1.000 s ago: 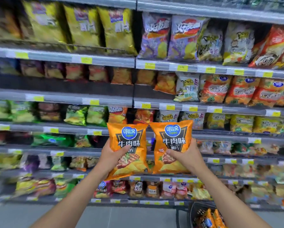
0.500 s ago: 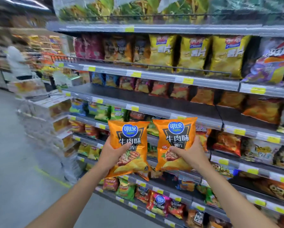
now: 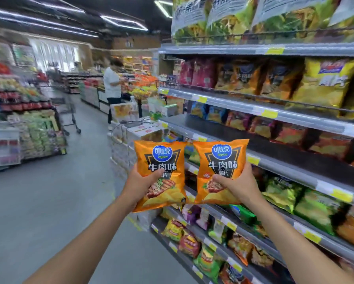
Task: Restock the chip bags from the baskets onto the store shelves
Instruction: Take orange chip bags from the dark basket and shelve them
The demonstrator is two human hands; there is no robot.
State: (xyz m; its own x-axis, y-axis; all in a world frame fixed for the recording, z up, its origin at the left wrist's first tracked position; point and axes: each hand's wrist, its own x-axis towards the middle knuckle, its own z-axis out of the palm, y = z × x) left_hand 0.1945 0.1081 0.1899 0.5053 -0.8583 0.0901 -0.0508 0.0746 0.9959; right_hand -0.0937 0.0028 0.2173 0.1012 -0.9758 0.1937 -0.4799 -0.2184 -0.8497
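Each hand, left hand (image 3: 140, 186) and right hand (image 3: 236, 186), grips one orange chip bag (image 3: 158, 175), carried along; next, find their shelf (image 3: 295, 167) spot

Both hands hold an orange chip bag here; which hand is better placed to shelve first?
Probably the right hand: the right bag sits nearer the shelves, while the left hand holds the left bag toward the aisle.

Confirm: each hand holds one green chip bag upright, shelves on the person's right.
Wrong colour: in the head view the bags are orange. The left hand holds the left bag, the right hand the right bag, upright; shelves on the right.
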